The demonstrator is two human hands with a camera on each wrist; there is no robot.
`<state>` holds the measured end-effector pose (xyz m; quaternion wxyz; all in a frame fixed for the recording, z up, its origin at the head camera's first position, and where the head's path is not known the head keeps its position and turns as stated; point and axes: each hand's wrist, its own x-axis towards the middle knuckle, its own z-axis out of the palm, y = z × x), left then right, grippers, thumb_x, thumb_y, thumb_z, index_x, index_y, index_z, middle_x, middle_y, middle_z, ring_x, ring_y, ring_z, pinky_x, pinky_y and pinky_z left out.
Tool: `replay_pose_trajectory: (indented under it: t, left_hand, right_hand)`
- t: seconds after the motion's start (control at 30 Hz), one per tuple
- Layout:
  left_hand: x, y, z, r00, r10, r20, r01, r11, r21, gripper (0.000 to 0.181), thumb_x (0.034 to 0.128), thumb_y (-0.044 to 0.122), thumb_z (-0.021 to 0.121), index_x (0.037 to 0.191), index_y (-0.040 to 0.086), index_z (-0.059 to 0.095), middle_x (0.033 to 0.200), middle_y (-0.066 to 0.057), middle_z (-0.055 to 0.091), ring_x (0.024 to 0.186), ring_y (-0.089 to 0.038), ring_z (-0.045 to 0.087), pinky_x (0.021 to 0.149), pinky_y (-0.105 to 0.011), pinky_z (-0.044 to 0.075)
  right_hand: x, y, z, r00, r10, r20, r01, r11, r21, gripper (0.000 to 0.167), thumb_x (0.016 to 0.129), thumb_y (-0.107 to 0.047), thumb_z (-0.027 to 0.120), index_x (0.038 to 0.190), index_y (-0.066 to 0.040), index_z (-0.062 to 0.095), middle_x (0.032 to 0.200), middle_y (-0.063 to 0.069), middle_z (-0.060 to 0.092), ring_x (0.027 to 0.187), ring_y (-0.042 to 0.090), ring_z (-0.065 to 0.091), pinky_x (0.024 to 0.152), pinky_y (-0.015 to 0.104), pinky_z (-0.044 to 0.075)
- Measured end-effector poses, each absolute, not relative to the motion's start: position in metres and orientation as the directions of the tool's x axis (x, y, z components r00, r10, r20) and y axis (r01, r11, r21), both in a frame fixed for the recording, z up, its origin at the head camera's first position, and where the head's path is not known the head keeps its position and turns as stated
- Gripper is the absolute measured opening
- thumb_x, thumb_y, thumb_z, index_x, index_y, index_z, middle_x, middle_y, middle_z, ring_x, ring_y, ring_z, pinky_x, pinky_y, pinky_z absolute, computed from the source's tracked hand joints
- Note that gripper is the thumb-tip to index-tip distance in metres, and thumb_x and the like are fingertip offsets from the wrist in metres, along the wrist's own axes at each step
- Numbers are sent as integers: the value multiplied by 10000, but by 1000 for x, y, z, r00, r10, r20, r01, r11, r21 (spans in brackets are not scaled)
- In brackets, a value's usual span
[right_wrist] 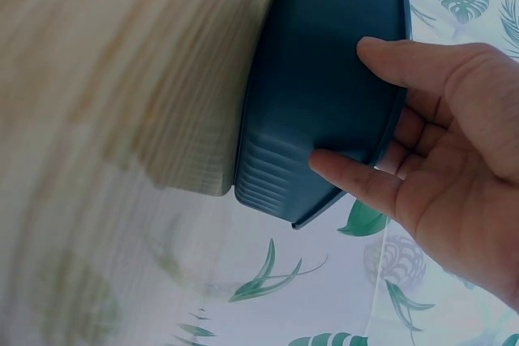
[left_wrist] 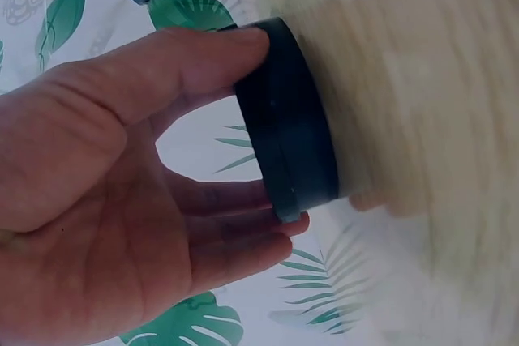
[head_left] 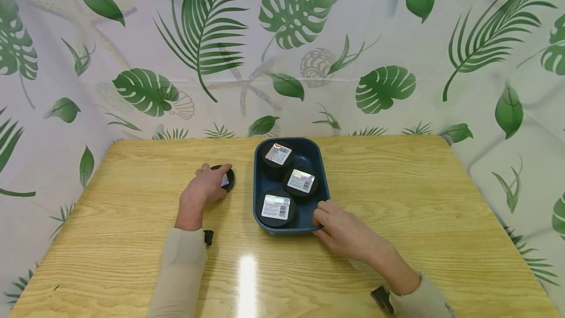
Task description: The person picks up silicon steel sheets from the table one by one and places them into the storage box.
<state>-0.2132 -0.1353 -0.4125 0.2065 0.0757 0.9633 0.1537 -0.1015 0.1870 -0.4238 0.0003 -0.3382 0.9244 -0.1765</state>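
Observation:
My left hand (head_left: 204,186) holds a short black round container (head_left: 228,178) with a label on top, left of the blue bin. In the left wrist view the thumb lies on one side of this container (left_wrist: 284,119) and the fingers on the other. The blue plastic bin (head_left: 325,191) stands on the table with three black labelled containers inside: one at the far left (head_left: 277,154), one in the middle right (head_left: 301,181) and one at the near left (head_left: 275,208). My right hand (head_left: 342,227) grips the bin's near right corner, fingers over the rim and thumb against the outer wall.
The wooden table (head_left: 410,190) extends on both sides of the bin. A leaf-patterned cloth (head_left: 326,87) hangs behind the table and along its sides. Light glares off the table's near part. Each wrist bears a small black device, seen at the left cuff (head_left: 208,237) and right cuff (head_left: 382,299).

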Motion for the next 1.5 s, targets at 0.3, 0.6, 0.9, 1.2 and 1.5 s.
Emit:
replay_pose_trajectory:
  t: [0.3, 0.6, 0.9, 1.2, 1.5]
  left_hand:
    - [-212, -131, -414, -911, 202, -360, 78, 940, 332, 648, 962, 123, 615, 1544, 127, 331, 1434, -407, 300, 1300, -560, 350, 908, -602, 468]
    - [-212, -134, -416, -914, 232, -333, 115, 935, 336, 629, 953, 138, 644, 1520, 120, 373, 1419, -398, 326, 1268, -563, 383, 890, -601, 475]
    - [-212, -135, -415, -907, 289, -305, 170, 917, 362, 613, 898, 114, 708, 1459, 116, 461, 1345, -351, 407, 1197, -507, 443, 837, -560, 501]
    - [-210, -138, -415, -907, 311, -285, 180, 896, 406, 668, 906, 151, 711, 1506, 134, 418, 1348, -349, 387, 1158, -470, 466, 831, -533, 497]
    - [-207, -140, -411, -914, 303, -268, 176, 895, 411, 707, 915, 177, 676, 1546, 180, 357, 1384, -376, 306, 1189, -511, 437, 840, -551, 489]
  right_hand:
    - [-102, 187, -424, -768, -628, 128, -631, 705, -324, 205, 856, -75, 766, 849, -141, 572, 837, -65, 455, 770, 95, 416, 668, 238, 437]
    - [-102, 188, -425, -746, -643, 174, -660, 680, -319, 225, 843, -56, 769, 837, -142, 560, 828, -63, 450, 761, 92, 412, 663, 246, 431]
    - [-101, 188, -425, -746, -643, 171, -659, 679, -322, 216, 848, -51, 764, 839, -135, 566, 832, -57, 459, 762, 94, 413, 660, 245, 433]
    - [-101, 187, -424, -756, -634, 161, -648, 693, -317, 215, 848, -64, 768, 845, -138, 566, 837, -61, 455, 765, 95, 413, 663, 244, 437]
    - [-101, 186, -424, -756, -634, 166, -650, 694, -310, 224, 837, -57, 778, 842, -133, 567, 833, -58, 456, 761, 94, 410, 657, 240, 435]
